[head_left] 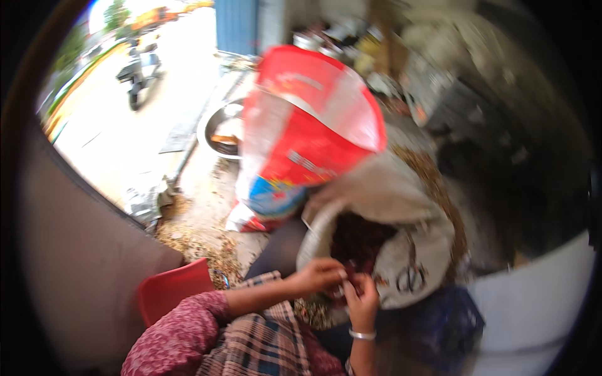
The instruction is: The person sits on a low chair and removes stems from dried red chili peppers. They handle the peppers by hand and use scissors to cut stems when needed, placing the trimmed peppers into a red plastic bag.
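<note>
My left hand (318,276) and my right hand (362,297) meet fingertip to fingertip at the near edge of an open off-white sack (428,254). Both are closed in a pinch, and whatever lies between the fingers is too small and blurred to name. Dark red contents (360,241) fill the sack's mouth just beyond my fingers; their kind is blurred. To the right of my right hand, a pair of dark-handled scissors (411,279) rests on the sack's folded cloth.
A tall red and white printed bag (295,135) stands open beyond the sack. Behind it, partly covered, sits a metal basin (216,133). A red plastic seat (175,291) is at my left. Dry plant scraps (194,235) litter the floor. Outside stands a scooter (138,70).
</note>
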A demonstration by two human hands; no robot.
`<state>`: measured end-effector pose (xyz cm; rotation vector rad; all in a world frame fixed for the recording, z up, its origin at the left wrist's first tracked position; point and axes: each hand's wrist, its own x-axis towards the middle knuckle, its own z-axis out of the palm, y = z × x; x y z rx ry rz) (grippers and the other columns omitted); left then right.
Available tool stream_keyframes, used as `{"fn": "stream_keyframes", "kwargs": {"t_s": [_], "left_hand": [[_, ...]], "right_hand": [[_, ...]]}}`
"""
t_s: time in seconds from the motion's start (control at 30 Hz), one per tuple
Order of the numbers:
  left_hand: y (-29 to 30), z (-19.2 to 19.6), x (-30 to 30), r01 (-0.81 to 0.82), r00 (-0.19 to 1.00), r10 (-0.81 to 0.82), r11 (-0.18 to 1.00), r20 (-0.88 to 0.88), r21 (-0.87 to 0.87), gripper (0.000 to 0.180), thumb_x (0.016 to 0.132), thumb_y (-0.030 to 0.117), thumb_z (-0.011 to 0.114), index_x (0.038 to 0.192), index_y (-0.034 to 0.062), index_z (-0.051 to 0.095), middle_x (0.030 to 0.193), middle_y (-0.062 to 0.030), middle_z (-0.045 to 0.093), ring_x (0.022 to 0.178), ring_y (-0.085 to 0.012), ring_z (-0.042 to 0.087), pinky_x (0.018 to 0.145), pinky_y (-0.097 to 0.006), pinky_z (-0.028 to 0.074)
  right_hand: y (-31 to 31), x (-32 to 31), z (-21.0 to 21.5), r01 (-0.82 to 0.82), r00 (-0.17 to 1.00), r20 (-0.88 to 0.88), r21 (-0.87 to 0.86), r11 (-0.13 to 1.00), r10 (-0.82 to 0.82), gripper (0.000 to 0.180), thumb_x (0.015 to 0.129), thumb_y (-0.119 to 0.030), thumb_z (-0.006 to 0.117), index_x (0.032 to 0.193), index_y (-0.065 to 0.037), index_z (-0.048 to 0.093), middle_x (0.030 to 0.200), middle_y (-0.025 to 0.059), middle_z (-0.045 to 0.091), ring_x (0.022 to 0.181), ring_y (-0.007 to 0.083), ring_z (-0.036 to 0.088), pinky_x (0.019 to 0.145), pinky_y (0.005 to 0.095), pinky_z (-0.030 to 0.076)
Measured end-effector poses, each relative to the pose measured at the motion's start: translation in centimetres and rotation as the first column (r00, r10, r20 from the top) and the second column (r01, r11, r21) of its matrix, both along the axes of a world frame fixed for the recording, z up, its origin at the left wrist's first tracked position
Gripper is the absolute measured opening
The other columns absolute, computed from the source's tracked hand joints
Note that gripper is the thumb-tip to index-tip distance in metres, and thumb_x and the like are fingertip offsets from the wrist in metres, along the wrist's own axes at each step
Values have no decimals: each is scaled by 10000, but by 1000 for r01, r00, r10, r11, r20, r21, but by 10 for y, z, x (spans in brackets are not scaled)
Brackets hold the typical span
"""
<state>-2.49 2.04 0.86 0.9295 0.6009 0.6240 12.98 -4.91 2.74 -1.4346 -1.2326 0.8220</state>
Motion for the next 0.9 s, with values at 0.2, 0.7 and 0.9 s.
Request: {"fn": "stream_keyframes", "kwargs": {"t_s": [0.2, 0.7, 0.9], "left_hand": [[-9, 3, -5, -73, 984, 134, 905, -117, 419, 343, 937, 167, 577, 1260, 61, 537, 946, -30, 603, 723, -100, 581, 656, -260, 499], [-4, -30, 11, -148, 979, 168, 975, 119, -163, 293, 995, 228, 471, 1207, 35, 529, 1056, -38, 591, 953, -117, 563, 828, -268, 488], [-20, -31, 21, -148, 946, 227, 937, 233, -315, 252, 989, 190, 470, 1200, 57, 512, 958, -15, 554, 776, -108, 563, 710, -252, 502]], "right_hand": [[-9, 18, -15, -42, 800, -589, -240, 970, -111, 129, 849, -55, 631, 955, 6, 592, 780, 30, 619, 644, 100, 570, 580, 229, 462], [-19, -15, 1, -45, 995, 85, -54, 998, 49, 154, 878, -152, 668, 953, -38, 597, 752, 0, 597, 570, 86, 542, 507, 229, 451], [-17, -25, -27, -39, 899, 434, -43, 998, 54, 213, 860, -187, 677, 931, 2, 609, 726, 159, 623, 620, 228, 560, 622, 360, 470]]}}
